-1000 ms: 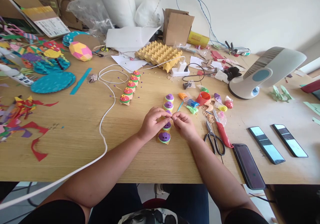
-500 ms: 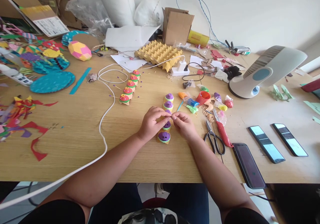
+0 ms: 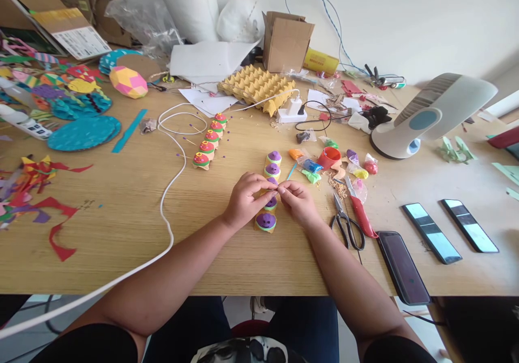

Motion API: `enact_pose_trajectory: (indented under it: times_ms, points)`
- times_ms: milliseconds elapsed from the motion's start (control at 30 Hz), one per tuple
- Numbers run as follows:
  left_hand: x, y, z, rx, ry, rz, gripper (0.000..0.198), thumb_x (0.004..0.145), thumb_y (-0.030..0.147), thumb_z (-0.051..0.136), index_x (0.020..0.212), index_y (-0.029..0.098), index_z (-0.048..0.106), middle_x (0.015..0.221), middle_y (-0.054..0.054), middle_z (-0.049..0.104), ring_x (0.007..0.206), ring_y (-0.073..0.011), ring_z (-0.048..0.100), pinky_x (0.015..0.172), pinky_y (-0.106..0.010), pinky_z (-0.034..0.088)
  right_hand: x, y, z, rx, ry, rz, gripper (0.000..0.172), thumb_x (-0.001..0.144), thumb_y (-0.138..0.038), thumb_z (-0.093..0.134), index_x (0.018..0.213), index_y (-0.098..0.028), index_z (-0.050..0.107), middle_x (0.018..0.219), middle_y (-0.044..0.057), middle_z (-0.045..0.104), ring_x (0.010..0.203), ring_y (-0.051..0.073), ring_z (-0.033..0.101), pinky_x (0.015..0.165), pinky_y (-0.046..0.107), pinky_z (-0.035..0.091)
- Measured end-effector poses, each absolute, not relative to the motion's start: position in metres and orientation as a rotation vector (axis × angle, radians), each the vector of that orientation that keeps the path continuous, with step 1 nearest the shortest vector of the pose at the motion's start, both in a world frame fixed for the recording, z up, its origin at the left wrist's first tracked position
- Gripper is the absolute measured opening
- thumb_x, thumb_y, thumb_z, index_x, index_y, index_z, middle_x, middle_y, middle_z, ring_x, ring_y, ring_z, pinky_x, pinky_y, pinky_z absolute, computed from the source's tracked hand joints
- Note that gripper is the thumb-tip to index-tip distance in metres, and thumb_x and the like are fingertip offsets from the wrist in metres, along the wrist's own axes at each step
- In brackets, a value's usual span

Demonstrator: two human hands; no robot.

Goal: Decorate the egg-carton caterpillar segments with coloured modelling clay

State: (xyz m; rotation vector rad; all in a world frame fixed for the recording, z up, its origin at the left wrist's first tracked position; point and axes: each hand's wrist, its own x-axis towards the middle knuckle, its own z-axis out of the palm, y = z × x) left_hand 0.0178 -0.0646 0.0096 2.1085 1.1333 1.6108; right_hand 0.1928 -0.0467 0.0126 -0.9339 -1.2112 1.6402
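My left hand point(image 3: 250, 196) and my right hand point(image 3: 298, 198) meet fingertip to fingertip over a strip of egg-carton cups point(image 3: 266, 222) topped with purple clay. Both hands are pinched closed; whatever lies between the fingertips is too small to make out. Dark dots like eyes and a mouth mark some purple cups, and light green clay edges the nearest one. The middle of the strip is partly hidden behind my fingers. Left of it lies a similar strip with red and green clay tops point(image 3: 207, 147), thin pins sticking out at its sides.
Right of my hands are black scissors point(image 3: 347, 225), a red-handled knife point(image 3: 364, 217), bagged clay and a red cup point(image 3: 329, 158). Three phones point(image 3: 403, 268) lie farther right, near a white fan point(image 3: 430, 117). A white cable point(image 3: 162, 201) crosses at left; a yellow egg tray point(image 3: 255, 86) sits behind.
Almost nothing differs. Both hands stay pinched together over the purple strip, and the whole view has shifted very slightly.
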Motion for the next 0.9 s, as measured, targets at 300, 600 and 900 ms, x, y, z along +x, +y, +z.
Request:
enact_pose_trajectory:
  times_ms: [300, 600, 900]
  points:
    - [0.0175, -0.0655, 0.0101, 2.100, 1.155, 1.611, 0.006, 0.090, 0.020, 0.072, 0.096, 0.022, 0.074, 0.089, -0.002, 0.072, 0.087, -0.0155, 0.065, 0.084, -0.033, 0.052, 0.1936, -0.0478, 0.0159, -0.929, -1.253, 1.642, 0.040, 0.076, -0.055, 0.081, 0.081, -0.018, 0.068, 0.061, -0.005, 0.050, 0.054, 0.007, 0.038, 0.050, 0.023, 0.028]
    - [0.0161, -0.0650, 0.0075, 2.118, 1.170, 1.586, 0.009, 0.090, 0.019, 0.072, 0.098, 0.023, 0.074, 0.090, -0.002, 0.072, 0.088, -0.0160, 0.065, 0.084, -0.033, 0.052, 0.1928, -0.0467, 0.0123, -0.915, -1.267, 1.607, 0.036, 0.073, -0.050, 0.084, 0.081, -0.019, 0.068, 0.067, -0.003, 0.058, 0.059, 0.009, 0.046, 0.056, 0.023, 0.038]
    - [0.0181, -0.0656, 0.0120, 2.111, 1.166, 1.581, 0.009, 0.092, 0.020, 0.068, 0.098, 0.023, 0.074, 0.090, -0.002, 0.073, 0.088, -0.0163, 0.066, 0.084, -0.033, 0.053, 0.1926, -0.0466, 0.0137, -0.973, -1.258, 1.590, 0.042, 0.071, -0.056, 0.084, 0.079, -0.018, 0.067, 0.065, -0.003, 0.055, 0.058, 0.009, 0.043, 0.051, 0.022, 0.033]
